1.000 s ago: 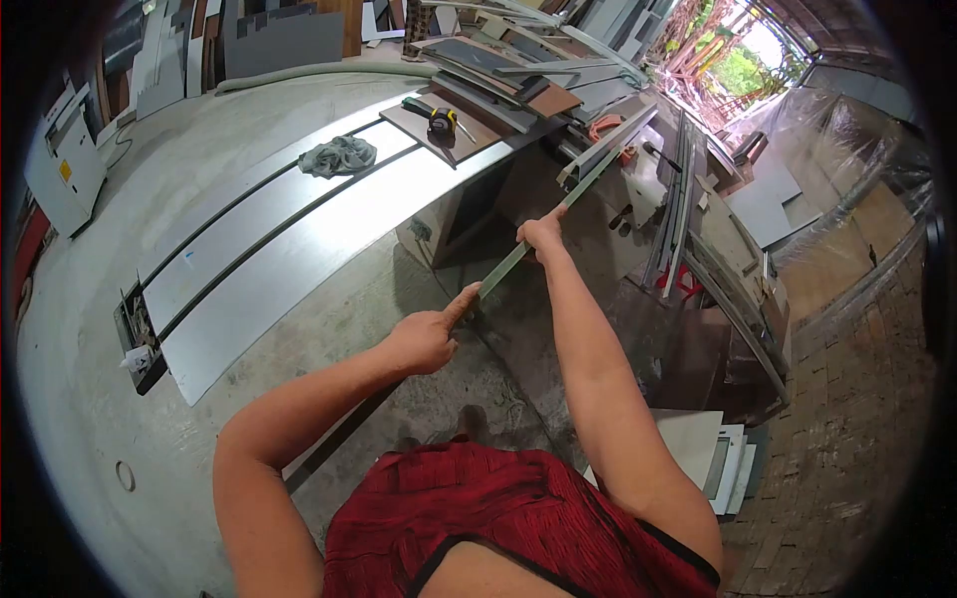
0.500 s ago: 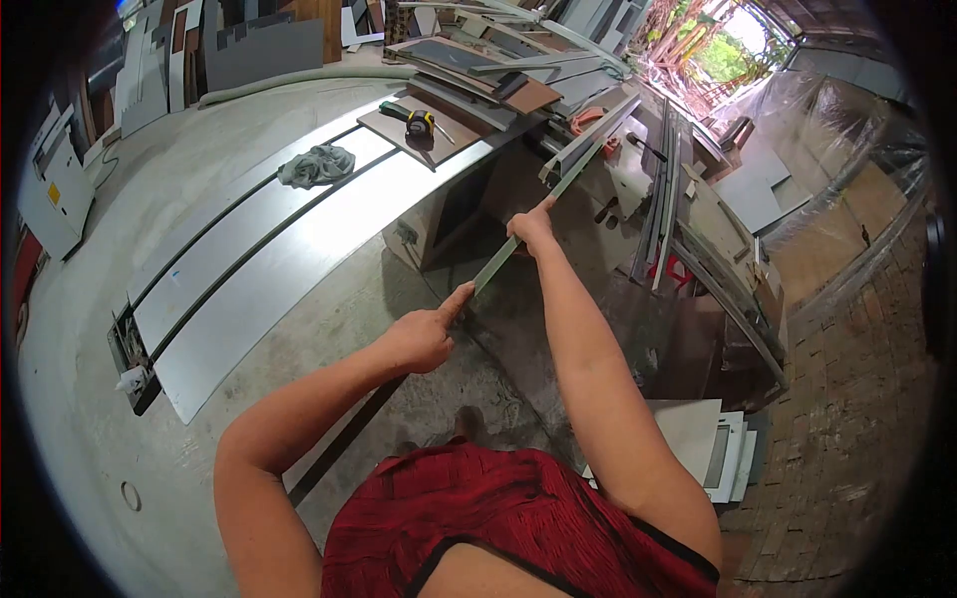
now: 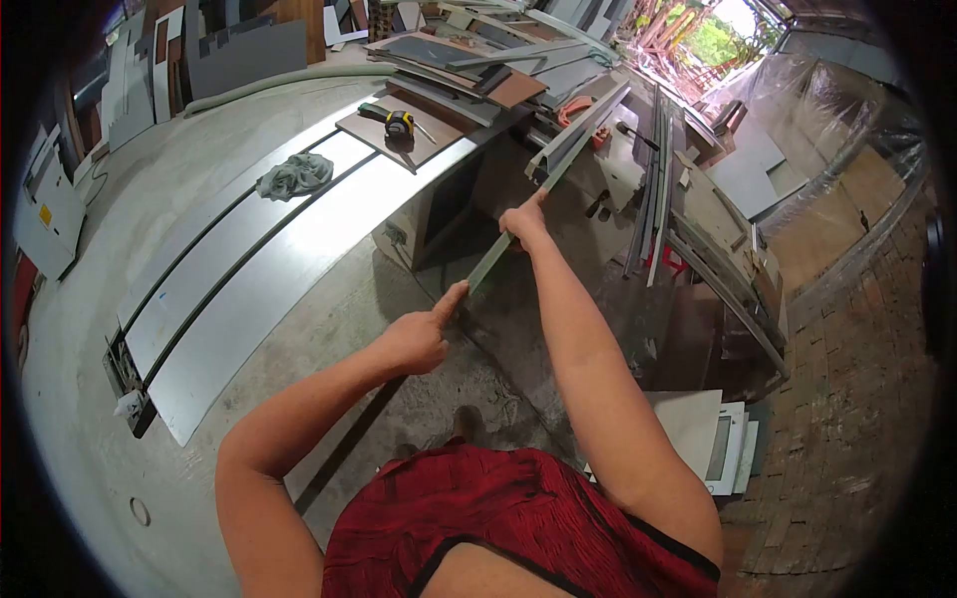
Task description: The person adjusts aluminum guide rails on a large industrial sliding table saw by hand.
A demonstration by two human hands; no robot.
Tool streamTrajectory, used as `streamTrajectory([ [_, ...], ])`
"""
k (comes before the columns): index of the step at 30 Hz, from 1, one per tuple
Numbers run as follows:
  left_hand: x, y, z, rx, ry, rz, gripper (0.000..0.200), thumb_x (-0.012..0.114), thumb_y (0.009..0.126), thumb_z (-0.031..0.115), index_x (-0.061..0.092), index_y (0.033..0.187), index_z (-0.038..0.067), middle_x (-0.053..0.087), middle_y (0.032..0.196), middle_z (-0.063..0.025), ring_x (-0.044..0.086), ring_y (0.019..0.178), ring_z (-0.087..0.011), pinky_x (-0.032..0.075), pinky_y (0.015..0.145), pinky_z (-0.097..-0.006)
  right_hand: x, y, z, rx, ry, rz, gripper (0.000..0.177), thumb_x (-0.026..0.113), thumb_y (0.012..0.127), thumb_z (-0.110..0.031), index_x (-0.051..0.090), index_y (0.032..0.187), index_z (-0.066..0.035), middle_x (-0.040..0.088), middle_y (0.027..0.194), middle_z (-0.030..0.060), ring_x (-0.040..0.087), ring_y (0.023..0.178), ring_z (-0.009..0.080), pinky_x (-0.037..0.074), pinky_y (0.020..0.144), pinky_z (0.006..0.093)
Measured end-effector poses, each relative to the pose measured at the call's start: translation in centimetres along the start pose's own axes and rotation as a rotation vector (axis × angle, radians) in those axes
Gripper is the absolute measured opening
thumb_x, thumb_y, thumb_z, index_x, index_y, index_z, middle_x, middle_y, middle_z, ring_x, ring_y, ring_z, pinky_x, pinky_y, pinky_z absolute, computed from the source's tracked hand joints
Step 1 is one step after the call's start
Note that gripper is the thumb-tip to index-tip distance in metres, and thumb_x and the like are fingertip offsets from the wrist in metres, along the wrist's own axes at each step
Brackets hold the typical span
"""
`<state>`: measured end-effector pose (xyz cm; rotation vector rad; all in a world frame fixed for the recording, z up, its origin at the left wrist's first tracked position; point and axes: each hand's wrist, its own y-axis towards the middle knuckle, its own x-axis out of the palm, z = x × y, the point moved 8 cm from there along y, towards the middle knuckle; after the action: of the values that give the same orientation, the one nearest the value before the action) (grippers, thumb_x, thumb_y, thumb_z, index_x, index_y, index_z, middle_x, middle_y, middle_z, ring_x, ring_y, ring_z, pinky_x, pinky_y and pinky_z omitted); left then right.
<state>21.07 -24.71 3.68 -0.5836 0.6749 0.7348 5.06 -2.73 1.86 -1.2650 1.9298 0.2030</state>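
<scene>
A long, narrow greenish strip (image 3: 488, 265) runs diagonally in front of me. Its dark lower length passes under my left forearm toward my left side. My left hand (image 3: 421, 337) is closed around it, with the index finger stretched along its top. Farther up, my right hand (image 3: 524, 221) grips the same strip, its index finger pointing along it as well. Beyond that hand, the strip's far end reaches beside grey metal profiles (image 3: 578, 130).
On the left, a long bench with a shiny white panel (image 3: 289, 249) holds a grey cloth (image 3: 296, 176), plus a tape measure (image 3: 399, 124) on a brown board (image 3: 439, 145). More profiles and boards (image 3: 733, 204) lie at right. White framed panels (image 3: 733, 448) lie low at right.
The view has turned slightly, so the bench and its items sit a little farther left and the far profiles shift too. Both hands keep their grip on the strip, almost unmoved.
</scene>
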Motion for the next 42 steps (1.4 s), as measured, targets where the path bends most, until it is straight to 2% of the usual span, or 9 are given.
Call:
streamTrajectory([
  [6,-0.1,0.0,-0.5,0.001,-0.045,0.022,0.086,0.046,0.073,0.006,0.0,0.144,0.021,0.058,0.087,-0.0322,0.058,0.085,-0.045,0.043,0.079,-0.0498,-0.1,-0.6,-1.0,-0.006,-0.118,0.001,0.096,0.054,0.075,-0.013,-0.015,0.141,-0.005,0.048,0.127,0.0228,0.05,0.114,0.0332,0.041,0.096,0.0408],
  [15,-0.1,0.0,-0.4,0.001,-0.094,0.036,0.087,0.047,0.072,0.005,0.0,0.144,0.022,0.058,0.086,-0.0332,0.057,0.085,-0.0461,0.042,0.079,-0.0505,-0.3,-1.3,-1.7,0.021,-0.203,-0.039,0.094,0.053,0.08,-0.014,-0.018,0.14,-0.005,0.053,0.121,0.0218,0.061,0.096,0.032,0.052,0.078,0.0399],
  [19,0.1,-0.1,-0.4,0.008,-0.098,0.043,0.087,0.047,0.072,0.005,0.001,0.144,0.021,0.058,0.086,-0.0332,0.057,0.085,-0.046,0.042,0.078,-0.0505,-0.7,-2.0,-1.7,0.046,-0.202,-0.025,0.094,0.053,0.08,-0.014,-0.018,0.14,-0.006,0.053,0.121,0.0203,0.06,0.099,0.0308,0.051,0.08,0.0387],
  [27,0.7,2.1,0.2,0.02,-0.102,0.038,0.087,0.046,0.071,0.004,0.0,0.144,0.02,0.058,0.087,-0.0324,0.058,0.085,-0.0452,0.043,0.078,-0.0504,-0.4,3.5,0.3,-0.021,-0.242,0.042,0.096,0.055,0.077,-0.015,-0.017,0.14,-0.005,0.051,0.124,0.0216,0.057,0.106,0.0317,0.045,0.091,0.0408],
  [30,0.6,2.9,0.7,0.017,-0.079,0.039,0.087,0.046,0.071,0.005,0.0,0.144,0.019,0.059,0.088,-0.0319,0.058,0.085,-0.0445,0.043,0.077,-0.0499,-2.0,0.7,-1.2,0.006,-0.144,-0.055,0.097,0.055,0.076,-0.014,-0.016,0.141,-0.005,0.048,0.127,0.0222,0.053,0.111,0.0322,0.048,0.085,0.0404],
  [33,0.5,3.9,1.1,0.003,-0.048,0.029,0.087,0.047,0.072,0.005,0.001,0.144,0.019,0.059,0.088,-0.0313,0.058,0.085,-0.0438,0.043,0.078,-0.0491,-1.4,5.6,0.2,-0.053,-0.15,0.108,0.11,0.063,0.064,-0.003,-0.015,0.141,-0.01,0.053,0.116,0.0226,0.056,0.102,0.0363,0.056,0.064,0.0441],
  [36,0.2,5.2,1.4,-0.006,-0.041,0.028,0.087,0.047,0.072,0.006,0.001,0.144,0.019,0.059,0.089,-0.0307,0.058,0.085,-0.0434,0.044,0.078,-0.0482,-2.1,5.2,0.2,-0.054,-0.052,-0.048,0.101,0.062,0.075,-0.021,-0.013,0.142,-0.008,0.047,0.126,0.0235,0.06,0.097,0.0346,0.056,0.061,0.0405],
  [39,-0.1,7.2,1.5,0.019,-0.039,0.059,0.087,0.048,0.072,0.006,0.001,0.144,0.019,0.06,0.09,-0.0303,0.059,0.086,-0.0432,0.045,0.078,-0.0477,-2.5,5.5,0.1,-0.108,0.167,-0.082,0.106,0.067,0.074,-0.03,-0.011,0.142,-0.009,0.049,0.122,0.025,0.061,0.092,0.0352,0.056,0.061,0.0443],
  [42,-0.6,9.7,1.9,0.037,-0.027,0.081,0.086,0.049,0.072,0.006,0.003,0.144,0.019,0.06,0.092,-0.0302,0.059,0.087,-0.043,0.045,0.078,-0.0476,-3.6,3.8,-1.0,-0.159,0.027,0.009,0.107,0.068,0.073,-0.036,-0.009,0.143,-0.01,0.05,0.12,0.0262,0.061,0.092,0.0351,0.056,0.058,0.0424],
])
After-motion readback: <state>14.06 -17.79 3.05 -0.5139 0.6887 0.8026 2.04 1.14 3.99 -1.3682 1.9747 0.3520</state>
